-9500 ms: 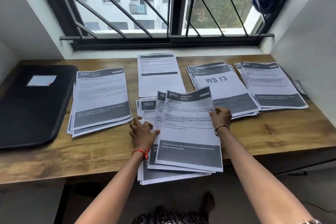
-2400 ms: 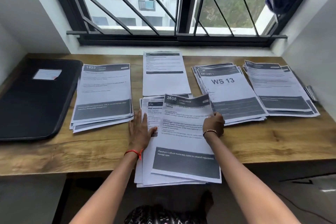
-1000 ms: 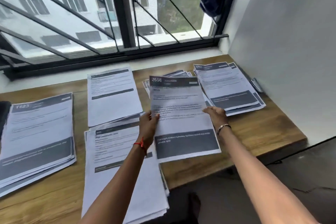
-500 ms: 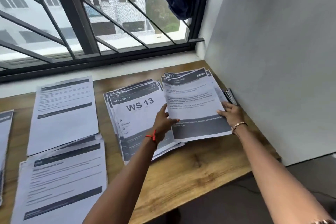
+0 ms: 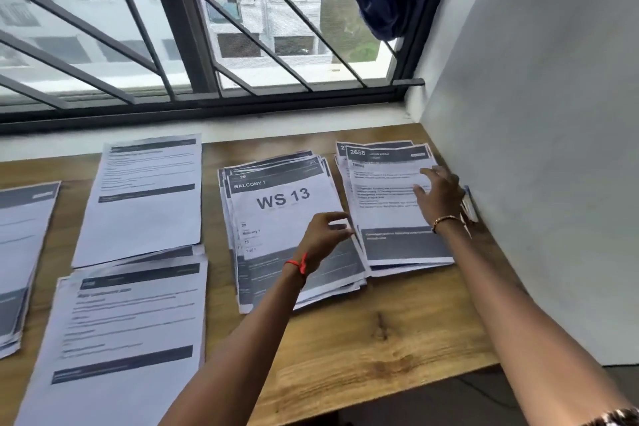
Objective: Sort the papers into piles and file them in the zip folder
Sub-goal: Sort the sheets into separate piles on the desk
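Note:
The sheet headed 2658 lies on top of the far-right pile by the wall. My right hand rests over its right part with fingers spread and fairly straight. My left hand hovers at the sheet's left edge, above the "WS 13" pile, fingers loosely curled and holding nothing. The unsorted stack sits at the near left, hanging over the table's front edge. The zip folder is out of view.
A single sheet lies at the back, left of the WS 13 pile, and another pile shows at the left border. The wooden table ends at a white wall on the right. A small object lies against that wall.
The 2658 sheet went from the unsorted stack to the far-right pile, where both hands let go of it. My left hand has drawn back from its edge.

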`<state>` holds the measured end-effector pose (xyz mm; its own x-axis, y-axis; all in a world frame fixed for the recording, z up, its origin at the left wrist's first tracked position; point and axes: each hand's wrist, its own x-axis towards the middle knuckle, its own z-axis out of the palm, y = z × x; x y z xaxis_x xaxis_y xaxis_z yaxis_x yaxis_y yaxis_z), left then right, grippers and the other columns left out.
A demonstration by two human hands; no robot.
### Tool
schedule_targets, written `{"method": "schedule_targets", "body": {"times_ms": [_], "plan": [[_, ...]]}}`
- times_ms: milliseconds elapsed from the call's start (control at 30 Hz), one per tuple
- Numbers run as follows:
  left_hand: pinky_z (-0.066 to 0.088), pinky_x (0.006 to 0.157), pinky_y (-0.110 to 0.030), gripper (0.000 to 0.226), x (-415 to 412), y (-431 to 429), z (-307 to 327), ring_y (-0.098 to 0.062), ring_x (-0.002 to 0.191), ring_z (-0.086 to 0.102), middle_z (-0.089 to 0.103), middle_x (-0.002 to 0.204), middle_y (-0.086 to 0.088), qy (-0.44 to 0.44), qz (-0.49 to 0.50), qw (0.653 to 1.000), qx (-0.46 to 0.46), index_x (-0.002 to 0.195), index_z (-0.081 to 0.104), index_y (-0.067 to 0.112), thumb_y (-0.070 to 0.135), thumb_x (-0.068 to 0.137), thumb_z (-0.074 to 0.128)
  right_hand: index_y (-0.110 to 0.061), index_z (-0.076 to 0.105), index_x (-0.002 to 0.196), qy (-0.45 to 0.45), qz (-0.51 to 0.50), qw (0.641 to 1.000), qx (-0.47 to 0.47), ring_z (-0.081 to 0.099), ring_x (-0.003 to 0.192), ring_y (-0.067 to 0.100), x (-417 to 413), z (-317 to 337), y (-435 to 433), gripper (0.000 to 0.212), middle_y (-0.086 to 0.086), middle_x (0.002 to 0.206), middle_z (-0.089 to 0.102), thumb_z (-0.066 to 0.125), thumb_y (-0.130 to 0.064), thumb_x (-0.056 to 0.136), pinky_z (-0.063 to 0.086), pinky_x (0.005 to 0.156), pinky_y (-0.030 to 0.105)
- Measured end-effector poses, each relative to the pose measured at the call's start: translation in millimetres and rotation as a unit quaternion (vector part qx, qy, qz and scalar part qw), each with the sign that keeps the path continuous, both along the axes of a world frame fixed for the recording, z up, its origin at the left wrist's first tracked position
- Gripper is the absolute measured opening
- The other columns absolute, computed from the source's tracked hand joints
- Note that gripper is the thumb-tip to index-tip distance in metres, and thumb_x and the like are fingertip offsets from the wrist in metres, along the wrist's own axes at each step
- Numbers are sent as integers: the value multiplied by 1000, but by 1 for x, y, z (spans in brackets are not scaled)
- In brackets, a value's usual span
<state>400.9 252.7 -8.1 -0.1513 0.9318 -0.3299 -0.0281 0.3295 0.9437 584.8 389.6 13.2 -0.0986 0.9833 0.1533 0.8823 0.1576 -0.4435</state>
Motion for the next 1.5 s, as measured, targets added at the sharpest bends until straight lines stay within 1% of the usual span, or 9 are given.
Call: {"method": "schedule_targets", "body": {"times_ms": [200, 467, 600, 833, 967, 1067, 1167, 1300, 1500], "plan": [[53, 82, -34, 27, -62, -50, 3, -23, 92, 65, 67, 104, -18, 49, 113, 991, 47, 106, 65, 1, -10, 83, 55, 7, 69, 92, 137, 161, 977, -12, 64, 84, 33, -108, 6, -64, 15, 24, 94, 67, 57, 0, 85, 40, 72, 21], [50, 74, -24, 24, -169, -179, 0, -16, 84, 62, 69, 95, -10, 196, 230, 953, 4, 98, 69, 3, -7, 81, 55, 3, 70, 87, 135, 303, 936, -114, 67, 74, 30, -236, -13, -211, 15, 21, 78, 70, 63, -9, 84, 51, 73, 29], [41, 75, -19, 26, -214, -247, -14, -24, 90, 62, 66, 107, -15, 272, 290, 917, -37, 105, 66, 0, -3, 80, 63, -5, 64, 103, 58, 228, 957, -170, 59, 103, 30, -273, -36, -272, 39, 17, 104, 66, 68, -37, 81, 45, 84, 34], [41, 93, -41, 49, -258, -316, -45, -40, 108, 51, 56, 110, -24, 355, 241, 896, -116, 107, 62, -4, 14, 66, 82, -10, 35, 138, -108, 192, 964, -145, 26, 134, 27, -293, -53, -347, 71, 11, 144, 30, 54, -53, 85, 24, 107, 39], [38, 97, -41, 56, -257, -324, -47, -40, 115, 44, 50, 120, -23, 349, 234, 901, -108, 113, 57, -2, 15, 66, 82, -12, 13, 148, -74, 176, 957, -219, -3, 145, 20, -288, -63, -362, 88, 6, 157, 1, 57, -51, 83, 2, 115, 46], [36, 94, -38, 54, -252, -325, -45, -37, 114, 43, 50, 117, -22, 346, 235, 904, -91, 114, 55, -2, 12, 68, 80, -5, 15, 146, 27, 134, 968, -211, 2, 145, 24, -283, -66, -360, 98, 15, 155, 3, 72, -42, 75, 7, 117, 37], [35, 94, -36, 57, -249, -326, -47, -36, 116, 41, 49, 118, -21, 345, 255, 900, -74, 118, 53, -1, 10, 69, 79, 2, 34, 134, 157, 56, 969, -182, 24, 136, 31, -277, -61, -357, 86, 22, 144, 23, 83, -15, 65, 27, 110, 33], [29, 99, -32, 56, -244, -327, -50, -34, 121, 34, 41, 128, -19, 354, 263, 896, -58, 128, 49, 4, 15, 78, 73, 8, 51, 109, 169, -12, 979, -110, 46, 114, 35, -270, -57, -349, 53, 26, 119, 49, 75, 9, 63, 37, 94, 31], [23, 89, -22, 40, -237, -326, -50, -33, 116, 36, 39, 125, -18, 346, 283, 892, -72, 111, 57, 0, 16, 78, 74, 8, 69, 87, 187, -59, 972, -132, 63, 87, 34, -257, -52, -341, 13, 23, 88, 69, 62, 5, 76, 41, 73, 27]]}}
